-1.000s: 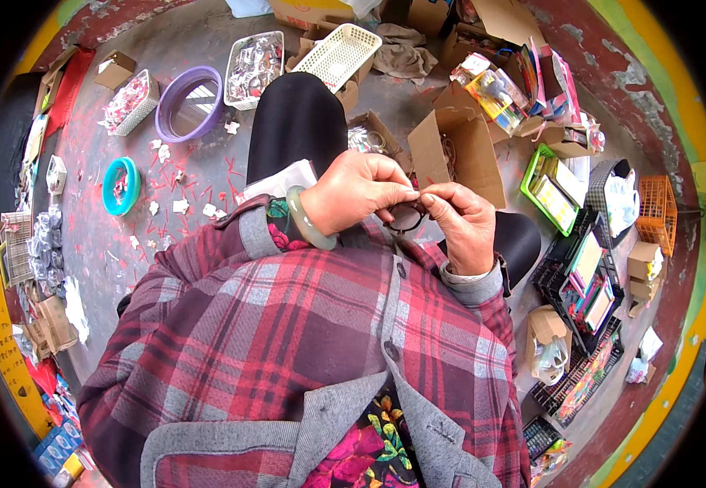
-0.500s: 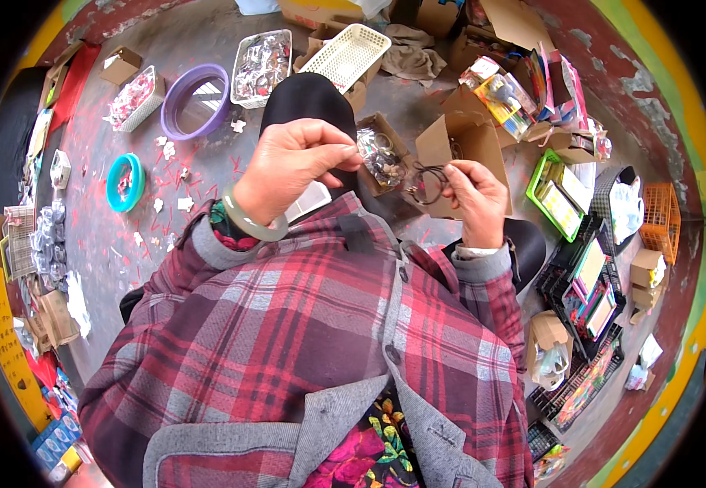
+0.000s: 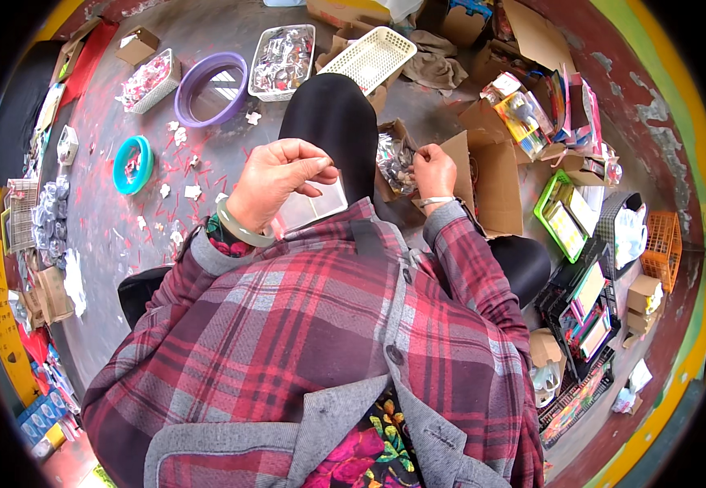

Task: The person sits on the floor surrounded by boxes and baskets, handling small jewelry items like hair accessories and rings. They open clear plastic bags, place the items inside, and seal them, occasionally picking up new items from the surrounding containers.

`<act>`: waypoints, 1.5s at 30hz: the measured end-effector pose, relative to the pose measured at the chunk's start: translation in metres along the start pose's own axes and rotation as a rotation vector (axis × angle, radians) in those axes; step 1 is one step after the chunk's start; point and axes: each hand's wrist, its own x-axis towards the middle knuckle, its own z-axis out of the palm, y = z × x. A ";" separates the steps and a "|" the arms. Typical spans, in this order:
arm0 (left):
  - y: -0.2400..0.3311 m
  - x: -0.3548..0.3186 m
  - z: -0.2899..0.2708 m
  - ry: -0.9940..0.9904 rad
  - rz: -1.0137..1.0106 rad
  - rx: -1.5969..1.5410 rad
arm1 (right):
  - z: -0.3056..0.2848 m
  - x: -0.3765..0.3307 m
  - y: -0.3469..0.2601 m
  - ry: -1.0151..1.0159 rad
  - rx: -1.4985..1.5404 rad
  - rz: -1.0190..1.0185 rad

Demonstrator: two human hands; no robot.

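Note:
My left hand (image 3: 281, 183), with a pale bangle at the wrist, is raised above my lap, thumb and forefinger pinched together. Whatever sits in that pinch is too small to make out. Under it, a flat whitish rectangular piece (image 3: 320, 205) lies on my lap. My right hand (image 3: 434, 171) is closed at the right edge of a small cardboard box (image 3: 406, 130) filled with small, clear-wrapped items (image 3: 393, 163). Its curled fingers hide anything they hold. A larger open cardboard box (image 3: 499, 191) stands just right of that hand.
Ahead are a purple tub (image 3: 243, 93), a white basket of wrapped items (image 3: 282, 89) and a cream basket (image 3: 369, 58). A teal bowl (image 3: 148, 167) stands on the left among red and white scraps. Right are a green tray (image 3: 541, 211) and black crates (image 3: 560, 301).
My right hand has moved left and closer to the small box. The dark thin loops it held are no longer visible. My left hand keeps its pinch; the view has shifted slightly.

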 end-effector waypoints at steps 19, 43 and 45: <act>-0.009 -0.002 -0.034 0.177 0.088 0.039 | -0.028 -0.021 -0.013 -0.515 0.313 0.428; -0.056 -0.030 -0.057 0.119 -0.229 0.341 | -0.006 -0.076 -0.110 -0.668 -0.189 -0.319; -0.056 -0.029 -0.056 0.123 -0.234 0.363 | -0.005 -0.077 -0.108 -0.664 -0.161 -0.333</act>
